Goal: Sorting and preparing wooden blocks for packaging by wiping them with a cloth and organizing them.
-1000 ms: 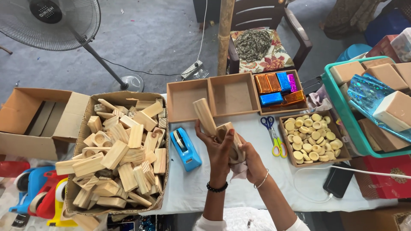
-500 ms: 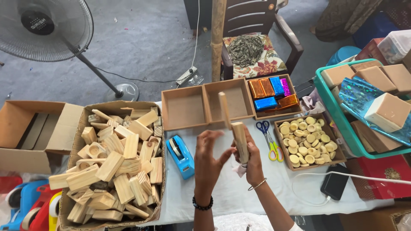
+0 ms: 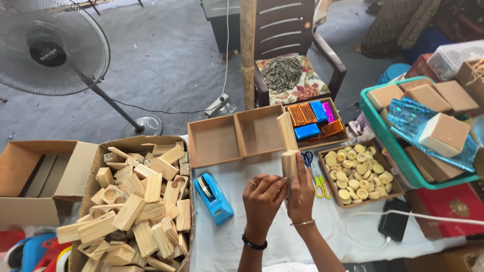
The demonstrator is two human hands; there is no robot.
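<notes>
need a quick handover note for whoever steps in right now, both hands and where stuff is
Left hand: closed on the lower end of a wooden block, bracelet of dark beads at the wrist.
Right hand: gripping the same wooden block from the other side; a second wooden piece stands up above it.
Around them: blue tape dispenser to the left, scissors to the right, both on the white table.
Cardboard box at left is heaped with wooden blocks.
Two open wooden trays ahead hold nothing.
Tray of round wooden discs at right, foil-wrapped bars behind it.
</notes>
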